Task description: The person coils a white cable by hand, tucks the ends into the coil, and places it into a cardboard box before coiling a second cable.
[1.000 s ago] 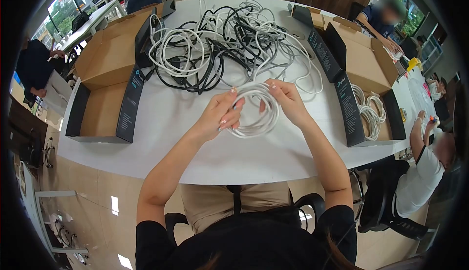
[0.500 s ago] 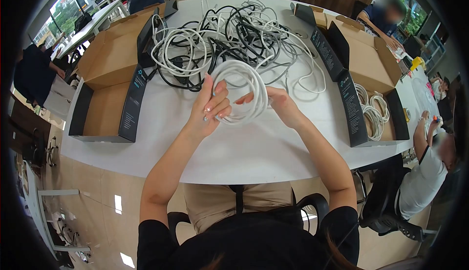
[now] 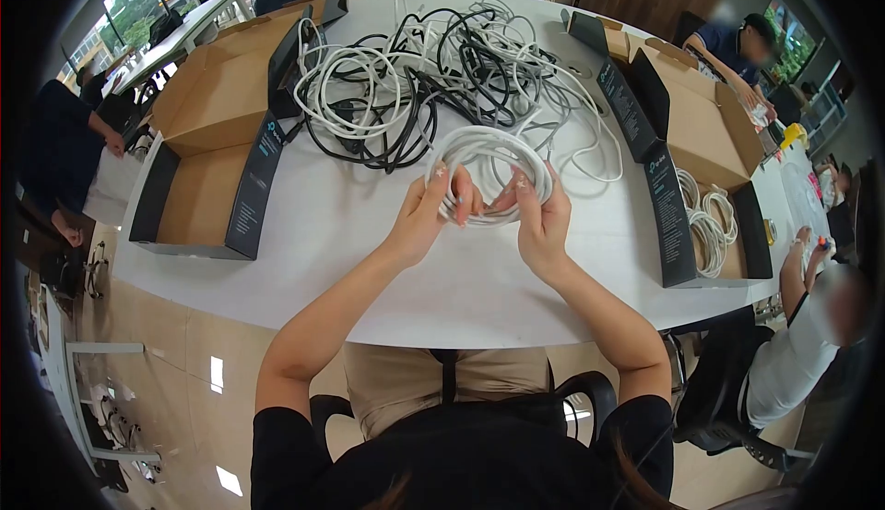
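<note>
Between my two hands is a white cable wound into a round coil (image 3: pixel 498 138), held up over the front half of the table. My left hand (image 3: pixel 429 210) grips the coil's left side, thumb up front and fingers curled through the loop. On the opposite side my right hand (image 3: pixel 542 224) is closed around the strands, its thumb pressed on them. Just beyond the coil lies a tangled heap of black, grey and white cables (image 3: pixel 461 67). A looser bundle of white cable (image 3: pixel 355 95) forms the heap's left part.
An open cardboard box (image 3: pixel 203 198) stands at the left, its inside bare. At the right another open box (image 3: pixel 678 219) contains coiled white cables (image 3: pixel 710 233). The white table (image 3: pixel 442 302) ends close to my lap. People sit at the right and one stands left.
The coil has moved a little right and away from me. My right hand has come from the coil's right side, fingers loose, to a grip on it; my left hand has shifted right.
</note>
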{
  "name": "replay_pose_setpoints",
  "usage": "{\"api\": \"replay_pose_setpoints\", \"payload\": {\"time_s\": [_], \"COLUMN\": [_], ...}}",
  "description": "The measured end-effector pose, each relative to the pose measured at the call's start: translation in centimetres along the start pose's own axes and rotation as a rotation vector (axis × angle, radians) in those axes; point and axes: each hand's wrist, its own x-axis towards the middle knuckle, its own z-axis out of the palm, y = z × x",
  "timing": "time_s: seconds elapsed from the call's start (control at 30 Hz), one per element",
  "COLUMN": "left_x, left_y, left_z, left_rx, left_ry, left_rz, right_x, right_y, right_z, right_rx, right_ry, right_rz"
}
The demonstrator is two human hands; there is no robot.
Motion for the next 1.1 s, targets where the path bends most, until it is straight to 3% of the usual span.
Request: {"api": "replay_pose_setpoints", "payload": {"time_s": [0.13,0.23,0.33,0.37,0.47,0.5,0.7,0.77,0.83,0.9,0.97,1.07,1.1], "left_x": [0.0,0.3,0.0,0.0,-0.5,-0.4,-1.1,-1.7,-2.5,-1.1,-1.7,-0.8,-0.6], "left_y": [0.8,1.9,2.3,1.7,1.7,1.7,1.2,-0.9,-1.4,0.4,0.8,0.5,0.6], "left_z": [-0.3,-0.3,0.0,0.3,0.8,1.4,0.6,-0.3,-1.7,1.7,-0.4,-1.6,-0.8], "left_rx": [0.121,0.148,0.322,0.448,0.775,0.764,0.814,0.475,0.192,0.040,-0.151,-0.209,-0.191], "left_ry": [-0.061,-0.035,-0.128,-0.086,-0.099,-0.042,0.042,0.240,0.471,0.863,0.606,0.152,0.181], "left_rz": [0.078,0.159,0.127,0.160,0.002,0.110,0.225,0.252,0.094,-0.016,-0.131,-0.035,-0.048], "right_x": [1.1,2.2,2.7,2.5,2.0,2.1,2.3,2.4,2.7,2.7,2.2,2.1,2.2], "right_y": [-1.6,-2.3,-2.8,-2.5,-2.0,-1.9,-1.7,-1.5,-2.3,-1.9,-0.2,-1.3,-1.5], "right_z": [-1.4,-2.8,-2.9,-2.8,-2.6,-2.6,-2.2,-2.7,-3.0,-3.1,-2.5,-2.6,-2.6], "right_rx": [-0.114,-0.445,-0.734,-0.814,-0.938,-0.922,-0.677,-0.616,-0.541,-0.514,-0.410,-0.381,-0.349], "right_ry": [-0.065,-0.227,-0.395,-0.424,-0.445,-0.424,-0.374,-0.401,-0.426,-0.411,-0.329,-0.370,-0.332], "right_rz": [-0.012,-0.181,-0.567,-0.578,-0.655,-0.674,-0.569,-0.514,-0.452,-0.475,-0.500,-0.377,-0.324]}}
